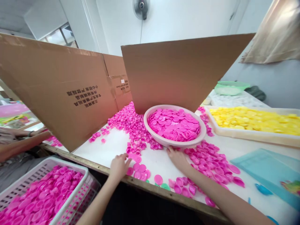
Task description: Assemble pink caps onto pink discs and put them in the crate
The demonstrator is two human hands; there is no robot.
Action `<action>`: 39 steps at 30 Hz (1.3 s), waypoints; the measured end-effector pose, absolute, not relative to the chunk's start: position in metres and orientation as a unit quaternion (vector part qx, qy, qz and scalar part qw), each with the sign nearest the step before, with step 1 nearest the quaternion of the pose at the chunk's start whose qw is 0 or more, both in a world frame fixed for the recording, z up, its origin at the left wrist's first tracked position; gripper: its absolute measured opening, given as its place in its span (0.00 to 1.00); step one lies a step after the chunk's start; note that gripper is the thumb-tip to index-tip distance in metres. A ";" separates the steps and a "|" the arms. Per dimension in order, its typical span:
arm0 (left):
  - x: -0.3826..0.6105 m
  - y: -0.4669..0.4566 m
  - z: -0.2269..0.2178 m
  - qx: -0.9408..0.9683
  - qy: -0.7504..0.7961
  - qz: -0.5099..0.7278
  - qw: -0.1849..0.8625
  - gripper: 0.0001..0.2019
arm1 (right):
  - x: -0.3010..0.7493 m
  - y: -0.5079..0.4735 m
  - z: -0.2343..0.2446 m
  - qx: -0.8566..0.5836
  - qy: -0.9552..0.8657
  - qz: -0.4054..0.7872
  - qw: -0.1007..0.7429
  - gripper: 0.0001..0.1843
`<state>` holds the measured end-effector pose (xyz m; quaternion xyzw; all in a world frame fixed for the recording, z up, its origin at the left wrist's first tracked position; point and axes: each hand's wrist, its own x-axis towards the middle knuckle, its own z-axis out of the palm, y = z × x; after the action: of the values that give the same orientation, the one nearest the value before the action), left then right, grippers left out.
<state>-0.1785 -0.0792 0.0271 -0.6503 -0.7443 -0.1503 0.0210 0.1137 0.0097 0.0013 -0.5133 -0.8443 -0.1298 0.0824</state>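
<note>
Pink plastic caps [138, 132] lie scattered across the white table [150, 165] and heaped in a round bowl [187, 142]. From the head view, the left hand [119, 167] is spread, resting among loose caps near the bowl. The right hand [178, 157] is also spread, its fingertips against the bowl's rim. A plastic basket [39, 165] of caps sits below the table's edge, beside a co-worker's forearm [23, 143].

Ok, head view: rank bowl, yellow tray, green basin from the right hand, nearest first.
1. bowl: touching the right hand, at the hand's fingers.
2. yellow tray: off to the hand's right, on the table.
3. green basin: farthest, beyond the tray.
</note>
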 end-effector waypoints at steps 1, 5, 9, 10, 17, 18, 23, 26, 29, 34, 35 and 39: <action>-0.160 -0.069 0.021 -0.656 -0.741 -0.141 0.021 0.15 | 0.112 0.007 0.004 -0.514 -0.847 -0.098 0.096 0.16; -0.121 -0.046 0.006 -0.638 -0.760 -0.119 0.032 0.16 | 0.107 -0.009 0.010 -0.477 -0.848 0.094 0.212 0.09; -0.124 -0.039 -0.007 -0.657 -0.732 -0.177 -0.031 0.13 | 0.105 -0.020 0.000 -0.461 -0.815 0.207 0.285 0.13; -0.126 -0.039 -0.009 -0.658 -0.723 -0.206 -0.050 0.11 | 0.106 -0.021 -0.003 -0.461 -0.810 0.215 0.293 0.12; -0.105 -0.046 0.012 -0.684 -0.577 -0.415 -0.162 0.08 | 0.104 -0.018 0.008 -0.462 -0.759 0.300 0.346 0.15; -0.096 -0.048 0.018 -0.697 -0.550 -0.428 -0.169 0.08 | 0.102 -0.017 0.012 -0.464 -0.735 0.353 0.344 0.17; -0.057 -0.051 0.036 -0.746 -0.466 -0.428 -0.206 0.09 | 0.101 -0.013 0.024 -0.389 -0.636 0.585 0.319 0.18; -0.049 -0.046 0.024 -0.709 -0.469 -0.451 -0.272 0.11 | 0.106 -0.011 0.019 -0.408 -0.609 0.590 0.338 0.16; -0.048 -0.039 0.004 -0.638 -0.499 -0.477 -0.340 0.14 | 0.105 -0.008 0.008 -0.467 -0.591 0.569 0.329 0.12; -0.049 -0.031 -0.017 -0.634 -0.530 -0.443 -0.349 0.12 | 0.097 -0.003 -0.006 -0.516 -0.589 0.546 0.299 0.06; -0.049 -0.030 -0.018 -0.638 -0.536 -0.435 -0.342 0.12 | 0.096 -0.002 -0.007 -0.518 -0.589 0.546 0.293 0.06; -0.052 -0.024 -0.015 -0.652 -0.552 -0.387 -0.347 0.12 | 0.097 0.000 -0.009 -0.510 -0.585 0.567 0.277 0.06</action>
<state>-0.0515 -0.0241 -0.0148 -0.6519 -0.5520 -0.3875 -0.3467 0.0975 -0.0001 -0.0090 -0.5099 -0.5847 0.5671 0.2768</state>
